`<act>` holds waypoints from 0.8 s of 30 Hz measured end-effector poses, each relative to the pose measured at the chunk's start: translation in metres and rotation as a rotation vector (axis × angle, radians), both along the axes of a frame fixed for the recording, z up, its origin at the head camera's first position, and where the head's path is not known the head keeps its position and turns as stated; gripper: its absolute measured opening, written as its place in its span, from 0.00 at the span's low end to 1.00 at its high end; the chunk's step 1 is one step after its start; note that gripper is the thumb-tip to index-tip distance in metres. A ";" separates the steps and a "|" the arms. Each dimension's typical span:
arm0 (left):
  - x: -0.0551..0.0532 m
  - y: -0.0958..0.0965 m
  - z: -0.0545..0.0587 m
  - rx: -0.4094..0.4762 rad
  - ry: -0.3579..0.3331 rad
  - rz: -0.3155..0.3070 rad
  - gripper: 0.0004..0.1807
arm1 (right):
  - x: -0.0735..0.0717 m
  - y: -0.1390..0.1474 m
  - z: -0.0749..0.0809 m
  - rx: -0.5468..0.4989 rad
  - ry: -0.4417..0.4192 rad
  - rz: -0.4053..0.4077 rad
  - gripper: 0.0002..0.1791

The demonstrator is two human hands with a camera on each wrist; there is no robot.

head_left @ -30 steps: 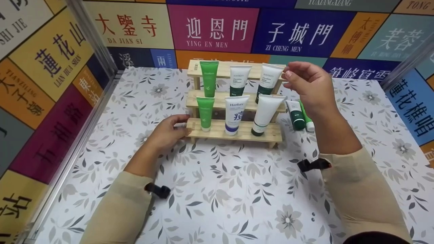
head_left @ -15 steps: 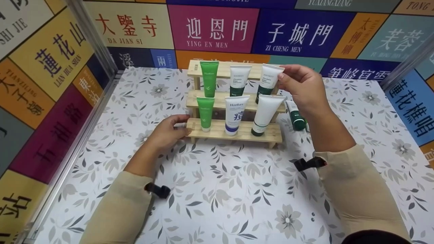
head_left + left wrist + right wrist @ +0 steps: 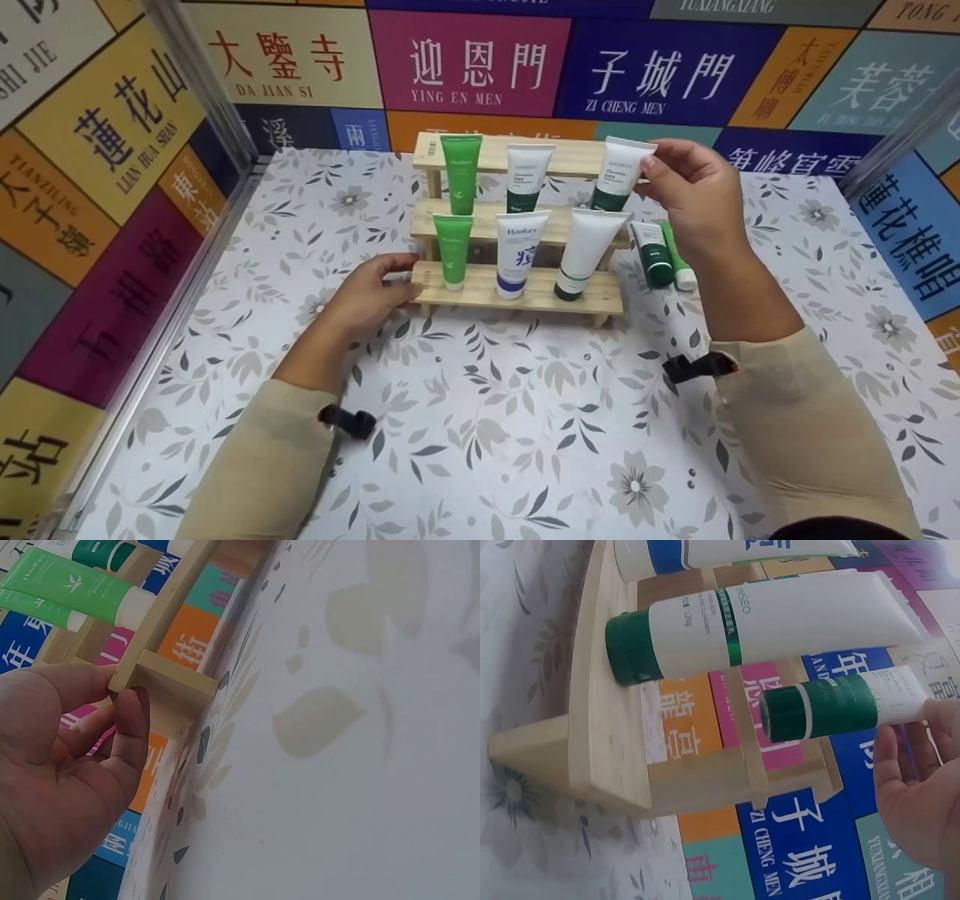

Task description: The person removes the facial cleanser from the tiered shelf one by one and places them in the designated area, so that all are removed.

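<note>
A three-step wooden rack (image 3: 517, 301) stands on the table. My left hand (image 3: 379, 291) pinches the left end of its lowest step between thumb and fingers, as the left wrist view shows. Up at the right side of the rack, my right hand (image 3: 694, 191) pinches the top end of a white and dark green squeeze tube (image 3: 621, 174). In the right wrist view that tube (image 3: 840, 706) has its green cap just off the middle step. The bottom step bears a small green tube (image 3: 453, 251), a white and blue tube (image 3: 520, 253) and a larger white tube (image 3: 591, 251).
On the middle step stand a green tube (image 3: 461, 174) and a white and green tube (image 3: 529, 178). Right of the rack, a dark green tube (image 3: 652, 255) and a bright green tube (image 3: 679, 259) lie on the floral tablecloth (image 3: 480, 435). Printed panels (image 3: 472, 60) rise behind.
My right hand took hold of the white and green tube at the right of the middle step, then moved it right and slightly up. My left hand has stayed at the rack.
</note>
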State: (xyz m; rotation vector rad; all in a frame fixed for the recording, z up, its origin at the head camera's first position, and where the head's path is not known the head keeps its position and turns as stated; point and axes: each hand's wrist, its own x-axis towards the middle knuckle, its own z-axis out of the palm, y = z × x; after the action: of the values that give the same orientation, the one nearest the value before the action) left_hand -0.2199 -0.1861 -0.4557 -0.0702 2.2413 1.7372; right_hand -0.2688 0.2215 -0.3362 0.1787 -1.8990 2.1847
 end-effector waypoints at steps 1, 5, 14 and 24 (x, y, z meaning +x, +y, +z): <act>0.000 0.000 0.000 -0.004 0.004 -0.003 0.34 | 0.001 0.003 -0.001 -0.010 0.002 -0.014 0.14; -0.001 0.000 -0.001 -0.020 0.024 -0.007 0.34 | 0.004 0.017 -0.006 -0.096 0.008 -0.071 0.17; 0.000 0.000 0.000 -0.018 0.029 -0.014 0.33 | 0.008 0.062 -0.019 -0.289 0.020 -0.133 0.19; -0.001 0.000 -0.001 0.003 -0.002 -0.009 0.34 | 0.012 0.112 -0.041 -0.254 -0.090 -0.229 0.21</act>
State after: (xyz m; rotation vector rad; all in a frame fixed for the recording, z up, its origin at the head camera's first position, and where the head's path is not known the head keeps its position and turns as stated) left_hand -0.2210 -0.1865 -0.4566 -0.0615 2.2347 1.7353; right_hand -0.2565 0.3340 -0.3767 -0.1761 -1.5742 2.2781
